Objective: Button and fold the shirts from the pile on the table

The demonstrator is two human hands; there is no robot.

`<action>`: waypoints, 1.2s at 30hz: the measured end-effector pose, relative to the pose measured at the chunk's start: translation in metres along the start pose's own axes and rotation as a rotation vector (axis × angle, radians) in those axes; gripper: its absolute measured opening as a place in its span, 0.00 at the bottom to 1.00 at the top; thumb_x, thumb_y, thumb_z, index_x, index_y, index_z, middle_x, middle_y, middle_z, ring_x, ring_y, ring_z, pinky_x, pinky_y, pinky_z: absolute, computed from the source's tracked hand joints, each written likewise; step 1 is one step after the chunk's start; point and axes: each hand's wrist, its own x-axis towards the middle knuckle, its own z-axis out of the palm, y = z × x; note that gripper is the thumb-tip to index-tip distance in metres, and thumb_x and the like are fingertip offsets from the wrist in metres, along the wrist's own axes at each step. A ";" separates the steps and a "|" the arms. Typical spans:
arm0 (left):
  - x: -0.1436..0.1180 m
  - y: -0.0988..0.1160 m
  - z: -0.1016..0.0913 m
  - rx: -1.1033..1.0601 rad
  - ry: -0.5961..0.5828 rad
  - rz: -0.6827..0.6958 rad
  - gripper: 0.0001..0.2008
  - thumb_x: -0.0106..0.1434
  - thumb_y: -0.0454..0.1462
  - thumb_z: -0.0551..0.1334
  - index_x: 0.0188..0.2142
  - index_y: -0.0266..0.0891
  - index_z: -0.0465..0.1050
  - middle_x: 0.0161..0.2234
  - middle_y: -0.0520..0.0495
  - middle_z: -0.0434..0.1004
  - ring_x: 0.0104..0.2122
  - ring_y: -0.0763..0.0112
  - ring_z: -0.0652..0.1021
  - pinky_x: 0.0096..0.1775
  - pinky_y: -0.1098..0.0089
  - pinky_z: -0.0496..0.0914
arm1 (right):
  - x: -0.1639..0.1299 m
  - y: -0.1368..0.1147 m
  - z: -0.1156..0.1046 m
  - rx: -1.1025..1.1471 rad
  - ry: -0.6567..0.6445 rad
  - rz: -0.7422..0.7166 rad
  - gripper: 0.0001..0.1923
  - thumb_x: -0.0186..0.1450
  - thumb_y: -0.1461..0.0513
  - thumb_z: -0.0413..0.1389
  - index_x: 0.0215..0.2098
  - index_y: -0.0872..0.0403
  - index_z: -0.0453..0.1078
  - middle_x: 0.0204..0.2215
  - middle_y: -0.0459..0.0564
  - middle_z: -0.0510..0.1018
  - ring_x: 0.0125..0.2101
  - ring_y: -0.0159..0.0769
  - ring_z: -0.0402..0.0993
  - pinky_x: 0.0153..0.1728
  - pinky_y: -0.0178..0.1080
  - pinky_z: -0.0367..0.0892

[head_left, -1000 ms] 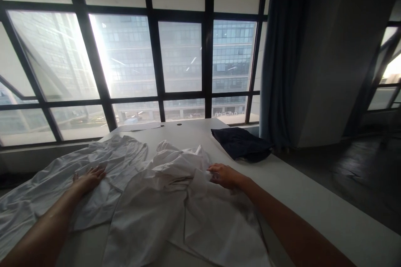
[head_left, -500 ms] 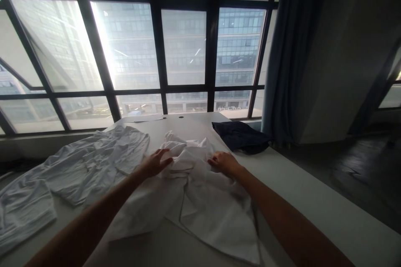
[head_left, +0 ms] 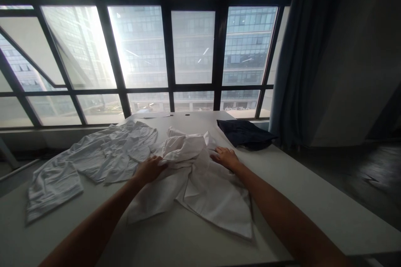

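A crumpled white shirt (head_left: pixel 200 175) lies in the middle of the white table (head_left: pixel 313 204). My left hand (head_left: pixel 150 169) rests on the shirt's left side, fingers bent over a fold near its bunched top. My right hand (head_left: pixel 226 157) lies on the shirt's right side, fingers curled against the cloth. Whether either hand pinches the fabric is not clear. A second white garment (head_left: pixel 94 158) is spread out flat to the left, apart from both hands.
A dark folded cloth (head_left: pixel 246 133) sits at the table's far right corner. Large black-framed windows (head_left: pixel 169 50) stand right behind the table. A dark curtain (head_left: pixel 300 58) hangs at the right, with dark floor beyond the table's right edge.
My left hand left the spread garment on the left and came onto the crumpled shirt. My right hand stayed on the shirt's right side. The view pulled back and rose slightly.
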 end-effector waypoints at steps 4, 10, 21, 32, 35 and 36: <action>-0.003 0.002 -0.021 -0.252 -0.193 0.012 0.26 0.69 0.54 0.50 0.44 0.42 0.79 0.35 0.42 0.81 0.35 0.58 0.80 0.38 0.63 0.73 | -0.004 0.000 -0.008 0.048 -0.126 -0.030 0.38 0.68 0.41 0.42 0.70 0.50 0.53 0.69 0.56 0.54 0.67 0.50 0.49 0.64 0.56 0.44; -0.036 -0.034 -0.051 -0.392 -0.344 0.081 0.22 0.55 0.54 0.65 0.44 0.46 0.81 0.33 0.47 0.82 0.34 0.60 0.79 0.36 0.64 0.75 | -0.012 0.002 -0.044 0.058 -0.288 -0.121 0.53 0.51 0.32 0.57 0.65 0.52 0.62 0.65 0.58 0.62 0.63 0.58 0.57 0.61 0.52 0.52; -0.019 0.005 -0.054 -0.100 0.144 0.386 0.38 0.56 0.58 0.65 0.61 0.44 0.68 0.61 0.39 0.68 0.59 0.47 0.69 0.57 0.49 0.65 | -0.014 -0.029 -0.035 -0.007 0.115 -0.213 0.28 0.62 0.51 0.60 0.58 0.53 0.69 0.51 0.57 0.77 0.47 0.46 0.74 0.50 0.42 0.63; -0.027 0.064 -0.028 -0.019 0.166 0.523 0.10 0.62 0.46 0.66 0.36 0.44 0.81 0.41 0.47 0.81 0.42 0.62 0.79 0.50 0.62 0.68 | -0.008 -0.043 -0.018 0.054 0.171 -0.194 0.12 0.67 0.64 0.52 0.44 0.53 0.76 0.47 0.53 0.78 0.45 0.39 0.75 0.43 0.35 0.63; -0.015 0.045 -0.038 -0.114 0.312 0.438 0.14 0.66 0.44 0.61 0.29 0.41 0.79 0.36 0.47 0.80 0.34 0.68 0.78 0.39 0.69 0.70 | -0.003 -0.033 -0.020 0.072 0.297 -0.123 0.13 0.71 0.58 0.49 0.41 0.54 0.75 0.43 0.54 0.79 0.44 0.40 0.75 0.40 0.34 0.62; -0.011 0.033 -0.043 -0.161 0.388 0.375 0.16 0.67 0.45 0.59 0.29 0.40 0.78 0.35 0.47 0.80 0.32 0.69 0.78 0.36 0.70 0.70 | -0.001 -0.027 -0.022 0.089 0.347 -0.091 0.16 0.72 0.56 0.47 0.41 0.55 0.74 0.42 0.55 0.79 0.43 0.40 0.75 0.39 0.34 0.62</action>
